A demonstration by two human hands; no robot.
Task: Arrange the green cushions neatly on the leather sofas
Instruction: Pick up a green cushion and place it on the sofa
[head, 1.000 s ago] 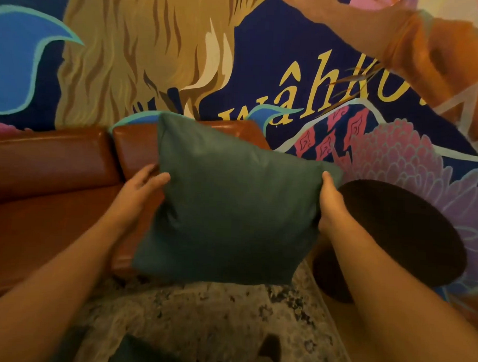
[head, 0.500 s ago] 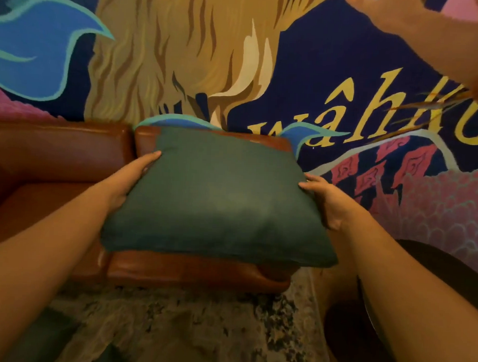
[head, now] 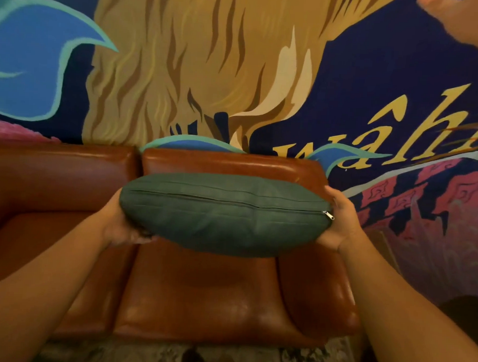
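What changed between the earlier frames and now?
The cushion was carried from off the sofa's right end to above its seat and tipped flat, zip edge toward the camera. The left hand and right hand hold its ends as before.

the green cushion (head: pixel 225 215) hides most fingers of the left hand (head: pixel 119 225) and right hand (head: pixel 339 222) holding its ends, and part of the backrest of the leather sofa (head: pixel 201 293). the sofa runs off the left edge, the yellow lettering (head: pixel 382 148) off the right; the rug (head: pixel 172 354) is blurred.

seat (head: pixel 201 296) below lies bare; backrest (head: pixel 233 164) blocks behind.
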